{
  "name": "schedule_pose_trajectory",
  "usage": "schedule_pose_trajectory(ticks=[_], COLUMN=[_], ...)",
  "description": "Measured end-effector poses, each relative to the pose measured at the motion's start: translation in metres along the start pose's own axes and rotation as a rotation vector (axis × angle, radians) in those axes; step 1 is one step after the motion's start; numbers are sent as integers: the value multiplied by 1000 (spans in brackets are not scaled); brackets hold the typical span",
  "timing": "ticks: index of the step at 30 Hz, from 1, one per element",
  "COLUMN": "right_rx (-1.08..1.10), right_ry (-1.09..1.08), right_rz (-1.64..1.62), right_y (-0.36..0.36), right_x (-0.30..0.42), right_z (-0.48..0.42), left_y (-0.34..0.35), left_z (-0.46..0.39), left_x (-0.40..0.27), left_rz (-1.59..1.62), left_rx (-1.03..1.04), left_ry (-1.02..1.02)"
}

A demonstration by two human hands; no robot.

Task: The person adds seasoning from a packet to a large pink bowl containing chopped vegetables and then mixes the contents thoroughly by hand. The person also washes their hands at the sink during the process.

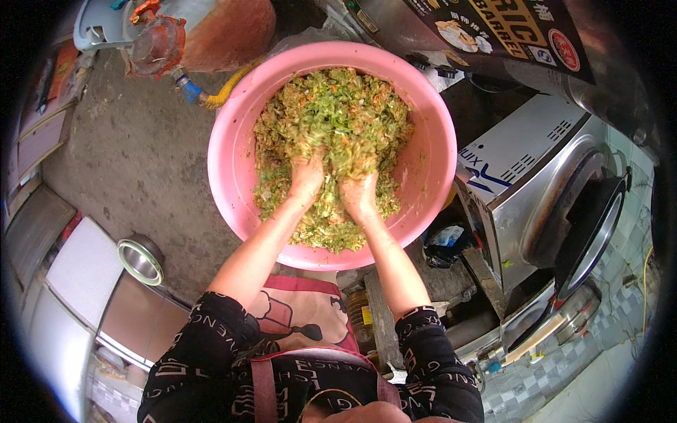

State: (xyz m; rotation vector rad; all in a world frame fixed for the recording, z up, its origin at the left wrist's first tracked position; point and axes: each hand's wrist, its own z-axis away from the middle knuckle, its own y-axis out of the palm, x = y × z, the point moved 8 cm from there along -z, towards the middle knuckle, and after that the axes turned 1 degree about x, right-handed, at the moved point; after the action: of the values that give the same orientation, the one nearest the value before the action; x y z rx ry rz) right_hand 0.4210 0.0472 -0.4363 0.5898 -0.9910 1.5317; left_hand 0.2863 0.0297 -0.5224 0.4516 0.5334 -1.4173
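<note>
A wide pink plastic basin (431, 174) stands before me, holding a heap of finely chopped vegetable mixture (338, 100), mostly green with orange bits. My left hand (308, 173) is sunk into the middle of the heap, its fingers covered and blurred. Close beside it, my right hand (359, 191) is cupped under a blurred clump of the mixture. Bits of green cling to both wrists. The fingertips of both hands are hidden. Bare basin wall shows mostly on the right side.
A red gas cylinder (227, 34) with a regulator (156, 45) and yellow hose (230, 87) stands at upper left. At right is a metal-cased stove (521, 153) with a black pan (589, 238). A metal bowl (142, 263) sits at left. Below the basin hangs my apron (301, 312).
</note>
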Motion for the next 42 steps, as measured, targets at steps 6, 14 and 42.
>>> schedule_pose_trajectory(ticks=[6,14,42], right_rx=[188,231,327], right_ry=[58,-241,522], right_rz=[123,778,-367], right_y=[-74,30,-14], right_x=[-33,-54,-189], right_z=[13,30,-10], left_y=[-72,8,-20], left_z=[16,65,0], left_x=[-36,-15,2], left_rz=[-268,-1528,-338], left_rx=[182,180,444], left_ry=[47,717,-300])
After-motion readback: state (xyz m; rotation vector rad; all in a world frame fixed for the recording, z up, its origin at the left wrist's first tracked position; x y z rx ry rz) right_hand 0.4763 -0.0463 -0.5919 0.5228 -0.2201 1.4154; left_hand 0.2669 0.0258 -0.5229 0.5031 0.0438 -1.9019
